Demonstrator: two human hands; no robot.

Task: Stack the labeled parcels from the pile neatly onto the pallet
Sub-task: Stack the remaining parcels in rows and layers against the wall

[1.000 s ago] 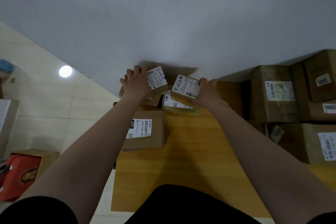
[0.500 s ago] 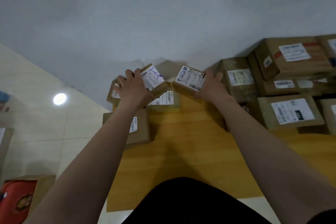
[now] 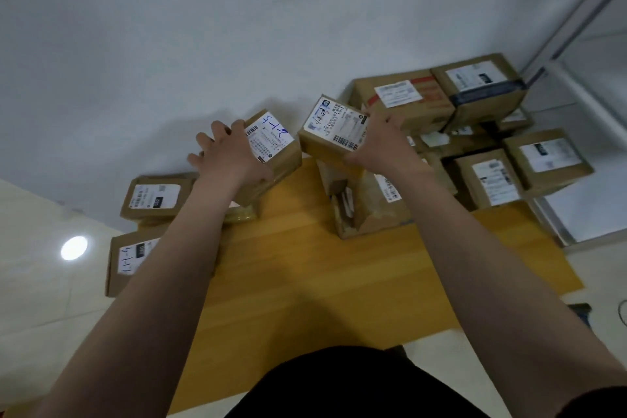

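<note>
each grip [image 3: 234, 154] [image 3: 380, 142] holds one labeled parcel [image 3: 271, 146] [image 3: 334, 131].

Two small brown cardboard parcels are held above the wooden pallet [image 3: 305, 268]. The left parcel [image 3: 271, 156], tilted, bears a white label with blue handwriting; the left hand [image 3: 230, 159] fingers wrap its far-left edge. The right parcel [image 3: 334, 131], also tilted, shows a barcode label; the right hand [image 3: 380, 142] fingers clamp its right side. The parcel pile [image 3: 475, 132] lies beyond and right of the right fingers.
</note>
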